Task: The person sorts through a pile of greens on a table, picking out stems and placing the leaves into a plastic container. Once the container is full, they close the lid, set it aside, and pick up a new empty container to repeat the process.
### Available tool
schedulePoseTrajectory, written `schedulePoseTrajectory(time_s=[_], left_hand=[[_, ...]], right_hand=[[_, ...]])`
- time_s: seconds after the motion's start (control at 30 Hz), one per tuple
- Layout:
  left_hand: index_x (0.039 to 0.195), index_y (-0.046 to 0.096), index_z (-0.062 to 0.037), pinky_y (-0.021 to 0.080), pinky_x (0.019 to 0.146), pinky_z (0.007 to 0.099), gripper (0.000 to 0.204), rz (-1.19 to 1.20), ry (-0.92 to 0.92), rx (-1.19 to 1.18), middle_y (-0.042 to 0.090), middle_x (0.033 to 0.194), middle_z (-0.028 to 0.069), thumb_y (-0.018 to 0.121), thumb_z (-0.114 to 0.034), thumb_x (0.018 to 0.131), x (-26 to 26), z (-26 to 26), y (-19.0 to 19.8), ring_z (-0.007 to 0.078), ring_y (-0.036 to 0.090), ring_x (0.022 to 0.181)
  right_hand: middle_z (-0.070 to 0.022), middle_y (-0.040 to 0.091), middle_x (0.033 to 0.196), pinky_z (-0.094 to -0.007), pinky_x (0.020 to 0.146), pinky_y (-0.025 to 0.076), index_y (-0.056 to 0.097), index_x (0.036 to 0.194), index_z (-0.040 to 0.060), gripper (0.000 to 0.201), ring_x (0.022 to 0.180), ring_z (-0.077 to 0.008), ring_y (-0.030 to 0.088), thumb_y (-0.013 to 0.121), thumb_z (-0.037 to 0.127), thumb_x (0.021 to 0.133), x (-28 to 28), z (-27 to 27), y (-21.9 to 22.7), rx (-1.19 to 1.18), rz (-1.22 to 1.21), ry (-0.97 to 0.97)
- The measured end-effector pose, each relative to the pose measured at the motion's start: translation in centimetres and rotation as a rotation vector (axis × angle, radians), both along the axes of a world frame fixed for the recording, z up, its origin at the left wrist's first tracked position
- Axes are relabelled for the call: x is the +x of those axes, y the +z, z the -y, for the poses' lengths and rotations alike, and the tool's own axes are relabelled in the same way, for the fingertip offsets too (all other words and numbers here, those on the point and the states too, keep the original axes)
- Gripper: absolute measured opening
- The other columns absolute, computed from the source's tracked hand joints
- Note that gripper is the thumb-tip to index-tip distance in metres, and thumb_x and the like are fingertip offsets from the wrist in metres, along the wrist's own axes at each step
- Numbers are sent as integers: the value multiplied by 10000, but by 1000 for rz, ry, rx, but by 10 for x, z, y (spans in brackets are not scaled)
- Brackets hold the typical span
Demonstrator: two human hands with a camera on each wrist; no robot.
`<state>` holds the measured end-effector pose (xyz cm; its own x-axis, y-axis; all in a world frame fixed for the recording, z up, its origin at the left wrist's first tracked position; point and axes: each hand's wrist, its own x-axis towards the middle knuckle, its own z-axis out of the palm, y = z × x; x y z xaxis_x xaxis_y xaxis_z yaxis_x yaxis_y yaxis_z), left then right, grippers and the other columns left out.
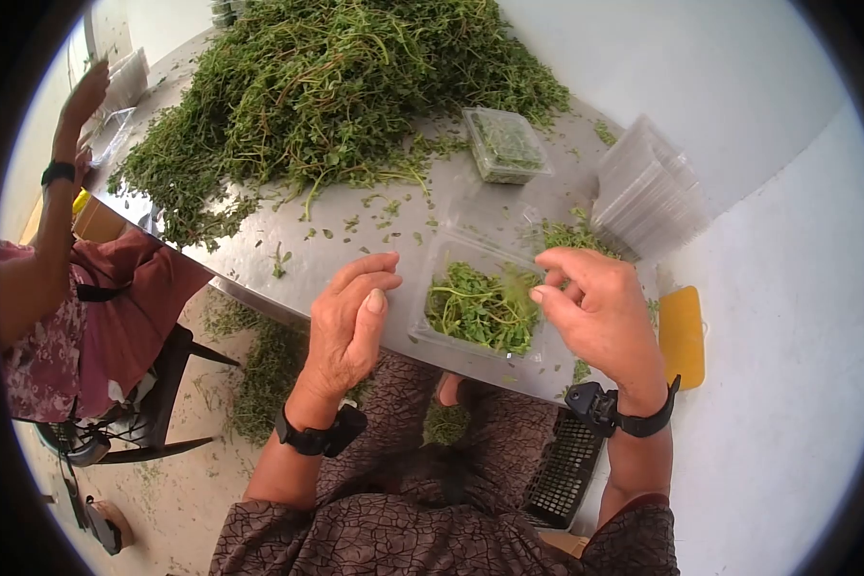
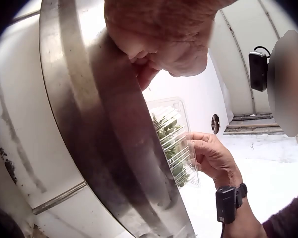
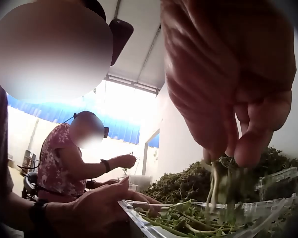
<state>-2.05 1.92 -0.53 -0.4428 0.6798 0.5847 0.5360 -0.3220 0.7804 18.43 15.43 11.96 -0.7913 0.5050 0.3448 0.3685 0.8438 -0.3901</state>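
Note:
A clear plastic tray (image 1: 419, 322) stands near the table's front edge, partly filled with leafy green sprigs (image 1: 480, 312). Over its right side, my right hand (image 1: 605, 312) pinches a few green stems (image 3: 214, 186) between thumb and fingertips. The stems hang down toward the greens in the right wrist view, their leaves blurred. To the left of the tray is my left hand (image 1: 348, 322), its fingers relaxed and holding nothing. In the left wrist view, that hand (image 2: 161, 37) shows above the table edge.
A large heap of greens (image 1: 346, 86) covers the back of the metal table (image 1: 346, 278). A filled, lidded box (image 1: 507, 144) stands behind the tray, with stacked clear containers (image 1: 653, 187) at right. Another person (image 1: 43, 317) sits at left. A black crate (image 1: 566, 470) is below the table.

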Motion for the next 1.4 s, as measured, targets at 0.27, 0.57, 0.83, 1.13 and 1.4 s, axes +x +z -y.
schedulePoseTrajectory(time_s=[0.27,0.57,0.83,1.13,1.4], left_hand=[[1040,646,54,483,912,382,322,8,-11,-3,635,1171,225,446,-188,966,2,2,3,350,629,1056],[1047,649,44,474,940,400,379,-31,-8,-17,632,1184,213,414,-244,973,0,2,1,348,623,1073],[1031,653,35,487,914,396,377,-67,43,-67,640,1169,205,426,-259,970,2,2,3,344,628,1069],[1018,652,37,490,904,392,337,-67,31,-62,644,1156,206,464,-235,956,1,2,3,341,633,1052],[997,657,43,495,889,382,293,-96,34,-64,650,1136,204,499,-199,946,3,1,4,339,639,1028]], right_hand=[[-136,644,837,-329,606,484,664,1048,-5,276,634,-204,608,700,65,784,24,-12,-4,-171,-31,-286],[-215,682,945,-419,741,512,681,1048,21,284,805,-349,654,687,119,782,84,-44,-18,-42,86,-521],[-216,678,976,-450,801,506,683,1049,10,283,906,-396,641,681,108,783,96,-61,-35,-11,236,-485],[-198,657,1004,-442,809,503,660,1106,6,340,925,-389,630,673,75,772,55,-77,-33,76,193,-259],[-182,663,1040,-440,813,510,684,1103,46,360,914,-366,642,685,60,743,28,-92,-47,174,407,-176]])
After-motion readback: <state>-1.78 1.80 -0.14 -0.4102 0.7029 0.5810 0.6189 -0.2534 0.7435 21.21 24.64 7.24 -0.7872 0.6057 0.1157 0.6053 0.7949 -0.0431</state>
